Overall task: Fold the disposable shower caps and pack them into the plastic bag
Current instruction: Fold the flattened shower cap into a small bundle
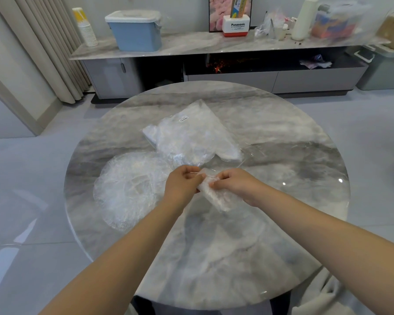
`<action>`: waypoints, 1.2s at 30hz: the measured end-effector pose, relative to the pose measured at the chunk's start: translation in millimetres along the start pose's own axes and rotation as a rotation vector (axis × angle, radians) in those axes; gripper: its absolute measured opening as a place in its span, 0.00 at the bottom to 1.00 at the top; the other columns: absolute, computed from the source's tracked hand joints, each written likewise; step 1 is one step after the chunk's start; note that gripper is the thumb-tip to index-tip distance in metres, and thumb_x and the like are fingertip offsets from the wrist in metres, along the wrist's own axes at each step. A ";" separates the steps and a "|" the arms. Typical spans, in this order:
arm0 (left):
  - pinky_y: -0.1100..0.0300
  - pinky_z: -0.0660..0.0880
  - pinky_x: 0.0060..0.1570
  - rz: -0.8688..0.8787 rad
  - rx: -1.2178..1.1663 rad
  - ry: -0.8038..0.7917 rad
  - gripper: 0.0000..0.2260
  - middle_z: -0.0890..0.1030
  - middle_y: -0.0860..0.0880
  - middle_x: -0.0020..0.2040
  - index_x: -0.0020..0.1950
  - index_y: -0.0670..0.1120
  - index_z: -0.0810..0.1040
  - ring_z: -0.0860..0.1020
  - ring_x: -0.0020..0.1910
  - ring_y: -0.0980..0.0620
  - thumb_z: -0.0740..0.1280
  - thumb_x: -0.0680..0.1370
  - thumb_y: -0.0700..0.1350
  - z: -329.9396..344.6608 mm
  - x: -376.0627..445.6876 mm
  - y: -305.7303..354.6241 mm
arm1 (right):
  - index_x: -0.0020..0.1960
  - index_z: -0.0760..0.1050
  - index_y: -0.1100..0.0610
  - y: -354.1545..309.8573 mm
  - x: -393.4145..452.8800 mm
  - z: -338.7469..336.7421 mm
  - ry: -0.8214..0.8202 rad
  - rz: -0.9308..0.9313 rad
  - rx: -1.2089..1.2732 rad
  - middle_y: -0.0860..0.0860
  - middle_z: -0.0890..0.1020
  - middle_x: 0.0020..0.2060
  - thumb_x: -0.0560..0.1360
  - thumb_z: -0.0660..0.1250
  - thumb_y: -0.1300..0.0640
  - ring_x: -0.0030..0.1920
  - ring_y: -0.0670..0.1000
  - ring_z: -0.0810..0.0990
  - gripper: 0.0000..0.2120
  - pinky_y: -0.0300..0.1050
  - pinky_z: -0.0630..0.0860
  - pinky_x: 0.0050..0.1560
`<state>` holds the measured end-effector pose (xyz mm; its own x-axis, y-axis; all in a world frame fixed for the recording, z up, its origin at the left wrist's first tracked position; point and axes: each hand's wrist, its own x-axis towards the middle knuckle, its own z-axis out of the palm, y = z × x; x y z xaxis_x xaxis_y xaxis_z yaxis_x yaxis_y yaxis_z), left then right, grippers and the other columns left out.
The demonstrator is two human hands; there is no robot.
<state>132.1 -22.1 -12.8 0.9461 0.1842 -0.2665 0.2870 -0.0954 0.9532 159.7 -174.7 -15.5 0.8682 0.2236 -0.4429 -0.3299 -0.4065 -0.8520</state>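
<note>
A folded clear shower cap (217,196) hangs between both hands above the round marble table (282,223). My left hand (182,184) pinches its upper left end with curled fingers. My right hand (236,184) grips it from the right, fingers curled round the bunched film. A pile of spread-out clear shower caps (130,189) lies on the table to the left of my hands. Behind my hands lies the clear plastic bag (191,137) with a small white label, holding folded white film inside.
Beyond the table stands a long low marble cabinet (191,47) carrying a blue lidded bin (135,30), stacked paper cups (87,30), a red-and-white box (236,27) and other clutter. Beige curtains (43,42) hang at the left. Grey tiled floor surrounds the table.
</note>
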 end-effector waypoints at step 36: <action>0.65 0.65 0.32 0.421 0.463 0.327 0.02 0.69 0.54 0.50 0.48 0.46 0.68 0.72 0.39 0.53 0.58 0.81 0.41 13.5 65.8 -27.2 | 0.44 0.76 0.55 -41.0 171.6 57.9 0.187 -0.273 0.382 0.51 0.80 0.41 0.75 0.68 0.63 0.42 0.49 0.77 0.04 0.40 0.75 0.46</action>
<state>188.6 -20.5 -58.2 0.9179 0.3180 0.2376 0.0097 -0.6164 0.7874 300.7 -68.4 -72.7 0.9818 0.0993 -0.1620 -0.1634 0.0058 -0.9865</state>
